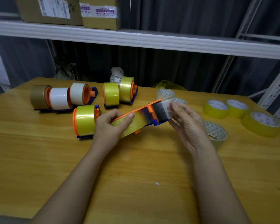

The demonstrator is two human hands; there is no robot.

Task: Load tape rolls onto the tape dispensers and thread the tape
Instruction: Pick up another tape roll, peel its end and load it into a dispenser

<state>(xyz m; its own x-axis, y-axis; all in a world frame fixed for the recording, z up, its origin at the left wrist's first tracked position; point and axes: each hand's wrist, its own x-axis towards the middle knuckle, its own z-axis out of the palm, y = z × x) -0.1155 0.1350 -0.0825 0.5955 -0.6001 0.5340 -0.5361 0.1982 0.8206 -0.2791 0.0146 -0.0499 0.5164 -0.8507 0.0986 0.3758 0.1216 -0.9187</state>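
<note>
At the centre of the wooden tabletop, the left hand curls round a roll of yellow translucent tape seated in an orange-and-blue plastic tape dispenser, thumb lying on the roll's upper edge. The dispenser is held off the table, tilted, its nose pointing toward 2 o'clock. The right hand pinches the clear free end of the tape at the dispenser's nose, fingers narrowed on it.

At 9 o'clock from the left hand, just beside it, stands a loaded dispenser with a yellow roll. Toward 10 o'clock sit three loaded dispensers in a row with a brown and two white rolls; at 12 o'clock two more with yellow rolls.

Under the right wrist, at 4 o'clock, lies a clear roll with a patterned core, touching or nearly so. Two similar rolls lie behind the dispenser's nose. Three flat yellow rolls lie near the table's right edge at 3 o'clock.

The near half of the table, toward 6 o'clock, holds only both forearms. A white shelf with cardboard boxes overhangs the far edge.
</note>
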